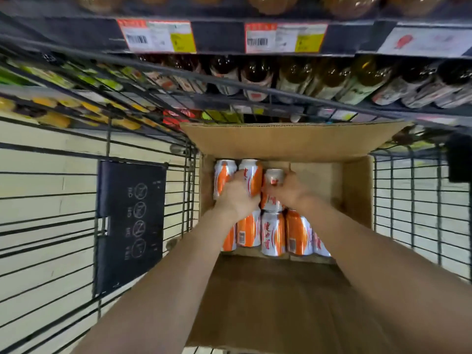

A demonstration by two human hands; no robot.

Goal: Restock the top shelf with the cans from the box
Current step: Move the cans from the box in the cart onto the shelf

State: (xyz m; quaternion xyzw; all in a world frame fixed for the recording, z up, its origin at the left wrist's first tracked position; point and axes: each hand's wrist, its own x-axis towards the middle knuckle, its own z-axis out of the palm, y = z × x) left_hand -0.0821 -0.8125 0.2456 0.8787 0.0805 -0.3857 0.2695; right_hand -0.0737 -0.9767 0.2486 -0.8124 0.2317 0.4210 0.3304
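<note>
An open cardboard box (pixel 357 190) sits in a wire shopping cart and holds several orange-and-white cans lying on their sides. My left hand (pixel 236 195) grips one can (pixel 252 175) in the far row. Just beside it, my right hand (pixel 288 189) curls around a second can (pixel 274 176) in the middle. More cans (pixel 273 233) lie in the near row under my wrists. The right half of the box floor is bare cardboard.
The cart's wire walls (pixel 51 200) rise on both sides, with a dark warning plate (pixel 130 221) on the left one. Store shelves with bottles (pixel 332 80) and price tags (pixel 158 35) stand ahead above the box. The box's flaps (pixel 281 139) fold outward.
</note>
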